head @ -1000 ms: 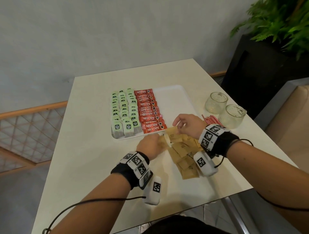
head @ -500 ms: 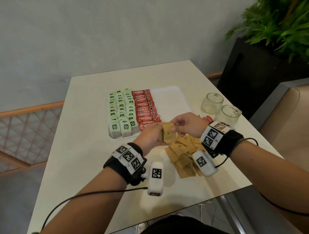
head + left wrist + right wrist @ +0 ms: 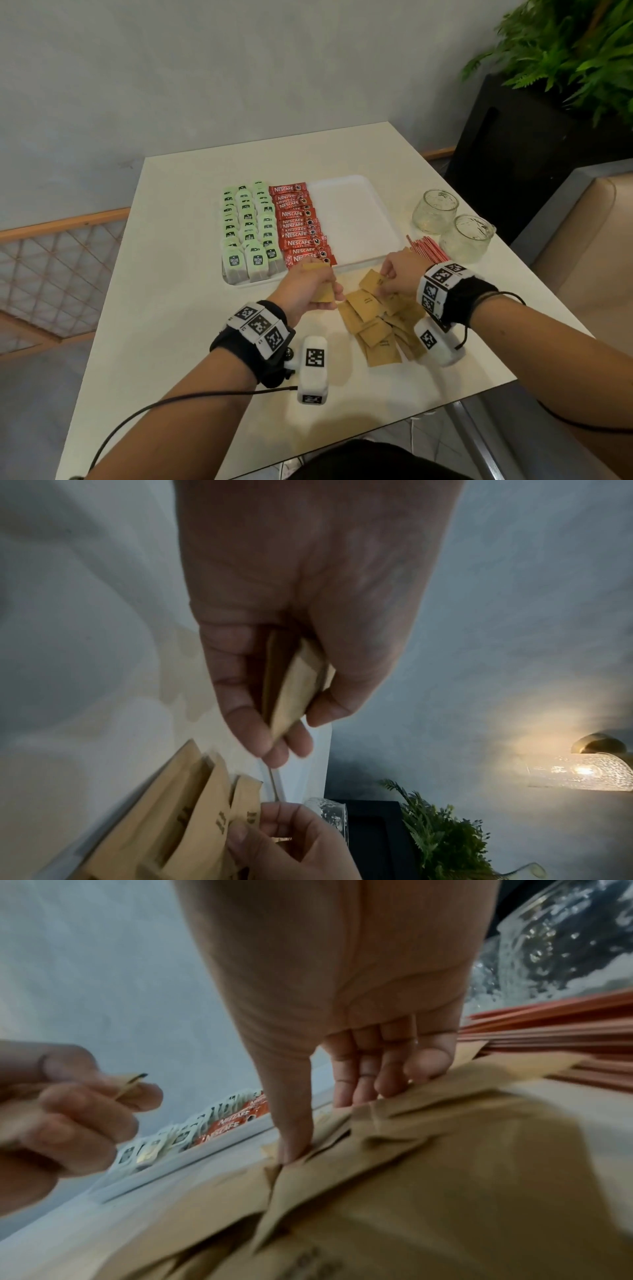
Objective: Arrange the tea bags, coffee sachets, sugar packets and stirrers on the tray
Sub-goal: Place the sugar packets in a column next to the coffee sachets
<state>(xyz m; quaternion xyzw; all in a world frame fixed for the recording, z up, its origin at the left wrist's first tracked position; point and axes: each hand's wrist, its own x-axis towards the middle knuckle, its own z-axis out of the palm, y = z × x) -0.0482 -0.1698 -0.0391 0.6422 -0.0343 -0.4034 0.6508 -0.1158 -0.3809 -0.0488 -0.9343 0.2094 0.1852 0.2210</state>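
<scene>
A white tray holds rows of green tea bags on its left and red coffee sachets beside them; its right half is bare. Brown sugar packets lie in a loose pile on the table in front of the tray. My left hand grips a small stack of sugar packets upright, just before the tray's front edge. My right hand pinches one packet at the pile's far end, thumb and fingers on it. Red stirrers lie right of the tray.
Two empty textured glass jars stand at the table's right side behind the stirrers. The table's front edge runs close under my wrists. A black planter with a fern stands at the far right.
My right hand passed a sugar packet to my left hand, then went back down to the pile and pinched another. My left hand keeps its stack and has drawn slightly left.
</scene>
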